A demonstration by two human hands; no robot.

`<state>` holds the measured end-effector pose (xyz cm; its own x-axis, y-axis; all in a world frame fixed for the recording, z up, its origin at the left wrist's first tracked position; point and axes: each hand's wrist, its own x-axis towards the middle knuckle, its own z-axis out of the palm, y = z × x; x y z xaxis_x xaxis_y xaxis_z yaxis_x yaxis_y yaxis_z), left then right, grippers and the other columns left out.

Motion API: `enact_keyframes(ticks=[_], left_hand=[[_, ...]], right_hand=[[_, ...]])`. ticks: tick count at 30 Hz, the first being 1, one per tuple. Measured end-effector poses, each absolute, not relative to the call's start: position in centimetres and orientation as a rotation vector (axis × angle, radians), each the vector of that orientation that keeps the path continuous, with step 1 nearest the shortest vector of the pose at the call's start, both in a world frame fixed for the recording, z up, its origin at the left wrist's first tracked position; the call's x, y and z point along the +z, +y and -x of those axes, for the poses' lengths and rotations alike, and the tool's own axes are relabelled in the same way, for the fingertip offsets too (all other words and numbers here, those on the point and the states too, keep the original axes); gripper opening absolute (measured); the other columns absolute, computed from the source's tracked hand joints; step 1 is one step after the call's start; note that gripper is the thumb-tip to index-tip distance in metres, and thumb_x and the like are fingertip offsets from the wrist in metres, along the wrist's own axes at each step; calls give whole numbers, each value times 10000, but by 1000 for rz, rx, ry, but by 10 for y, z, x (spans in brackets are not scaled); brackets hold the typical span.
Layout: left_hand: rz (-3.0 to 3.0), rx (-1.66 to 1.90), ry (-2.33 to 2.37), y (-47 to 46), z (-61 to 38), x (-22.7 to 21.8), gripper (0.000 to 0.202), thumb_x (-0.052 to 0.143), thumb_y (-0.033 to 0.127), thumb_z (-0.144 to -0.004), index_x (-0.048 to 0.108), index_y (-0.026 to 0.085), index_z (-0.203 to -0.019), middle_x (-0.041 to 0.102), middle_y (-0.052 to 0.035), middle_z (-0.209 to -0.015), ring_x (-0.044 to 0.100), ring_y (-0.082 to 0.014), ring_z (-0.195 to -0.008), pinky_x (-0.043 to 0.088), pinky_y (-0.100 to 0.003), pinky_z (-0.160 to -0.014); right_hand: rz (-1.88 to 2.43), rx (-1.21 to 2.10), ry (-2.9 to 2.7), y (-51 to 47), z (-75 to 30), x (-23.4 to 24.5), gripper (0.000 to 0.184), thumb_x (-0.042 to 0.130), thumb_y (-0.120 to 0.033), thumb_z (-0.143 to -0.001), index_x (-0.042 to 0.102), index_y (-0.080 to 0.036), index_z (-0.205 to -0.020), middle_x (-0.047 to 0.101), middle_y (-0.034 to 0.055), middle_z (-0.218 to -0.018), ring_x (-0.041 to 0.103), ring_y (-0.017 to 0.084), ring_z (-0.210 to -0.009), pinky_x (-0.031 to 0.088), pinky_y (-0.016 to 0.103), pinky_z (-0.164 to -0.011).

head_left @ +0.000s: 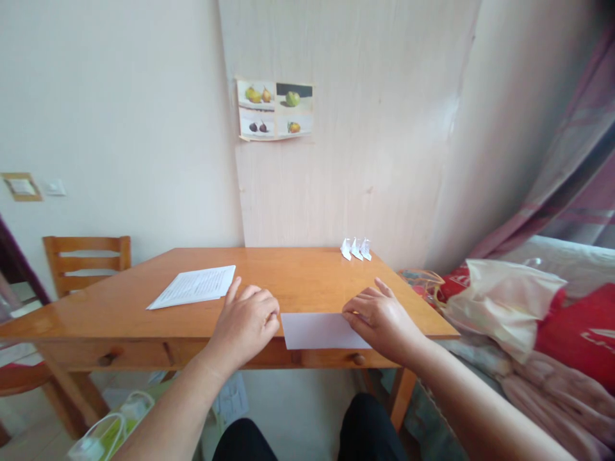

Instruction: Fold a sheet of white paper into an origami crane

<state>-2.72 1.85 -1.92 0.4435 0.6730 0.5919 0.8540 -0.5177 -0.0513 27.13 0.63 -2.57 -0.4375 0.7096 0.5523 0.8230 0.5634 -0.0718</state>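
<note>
A folded white sheet of paper [319,330] lies at the near edge of the wooden table [298,275], overhanging it slightly. My left hand [246,320] rests curled at the sheet's left end, fingertips pressing the fold. My right hand [379,314] lies on the sheet's right end, its fingers bent and pressing down on the paper. Neither hand lifts the sheet.
A stack of printed papers [195,286] lies to the left on the table. Three small folded paper figures [356,248] stand at the back edge by the wall. A wooden chair [86,259] stands left; a plastic bag [504,304] and bedding lie right.
</note>
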Motion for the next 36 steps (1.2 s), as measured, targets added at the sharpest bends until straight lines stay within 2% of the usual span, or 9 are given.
enact_keyframes(ticks=[4, 7, 9, 12, 14, 16, 22, 27, 36], left_hand=[[2321, -900, -1522, 26, 27, -26, 122, 533, 194, -848, 635, 230, -790, 689, -22, -829, 610, -237, -874, 406, -445, -942], [2528, -1210, -1736, 30, 10, -36, 209, 499, 356, -941, 654, 231, -879, 698, -20, -815, 635, -209, -779, 454, -338, -744], [2668, -1572, -1796, 32, -8, -42, 330, 536, 509, -928, 668, 207, -931, 714, -43, -860, 656, -215, -821, 480, -321, -740], [2700, -2127, -1917, 39, -35, -46, 465, 565, 604, -888, 676, 161, -974, 723, -101, -999, 672, -242, -943, 516, -309, -739], [2582, -2354, -2081, 47, -47, -48, 423, 644, 548, -850, 670, 147, -981, 726, -107, -990, 684, -223, -889, 512, -296, -726], [2530, -2542, -2155, 57, -52, -51, 299, 676, 387, -824, 669, 165, -1024, 738, -86, -1001, 689, -192, -828, 496, -280, -713], [2569, -2633, -2177, 92, -49, -69, 270, 612, 255, -753, 635, 169, -1008, 747, -70, -907, 693, -188, -760, 517, -301, -711], [2691, -2561, -2184, 117, -41, -77, 234, 621, 258, -718, 599, 172, -935, 738, -71, -889, 691, -187, -751, 530, -303, -707], [2682, -2034, -2235, 159, -39, -87, 243, 608, 175, -742, 626, 165, -984, 731, -93, -953, 663, -197, -823, 484, -284, -717]], right_hand=[[1250, -313, -2138, 12, -273, -29, 163, 567, -258, -952, 702, -262, -862, 719, -15, -784, 630, 183, -834, 259, 463, -1101], [1243, -392, -2060, 11, -265, -32, 167, 559, -250, -958, 698, -254, -866, 726, 0, -807, 627, 189, -852, 268, 443, -1092], [1243, -466, -2020, 7, -255, -35, 180, 543, -252, -969, 691, -243, -867, 730, 14, -823, 621, 201, -884, 235, 457, -1114], [1228, -529, -2046, 2, -238, -41, 186, 520, -237, -979, 682, -243, -888, 739, 27, -876, 610, 210, -905, 184, 480, -1140], [1232, -538, -2085, 0, -229, -47, 199, 503, -219, -983, 681, -250, -900, 739, 32, -883, 609, 213, -896, 168, 495, -1145], [1238, -512, -2113, 1, -224, -53, 215, 491, -219, -991, 688, -254, -912, 741, 33, -880, 616, 216, -892, 163, 507, -1145], [1199, -216, -2061, 9, -231, -69, 303, 547, -494, -973, 710, -259, -1071, 757, 50, -978, 653, 243, -949, 254, 503, -1106], [1261, -58, -1949, 28, -252, -80, 316, 503, -421, -995, 704, -216, -1125, 743, 81, -1029, 655, 250, -975, 435, 409, -935], [1276, 76, -1944, 53, -273, -105, 236, 519, -304, -963, 704, -208, -1074, 720, 80, -1044, 641, 246, -994, 480, 383, -896]])
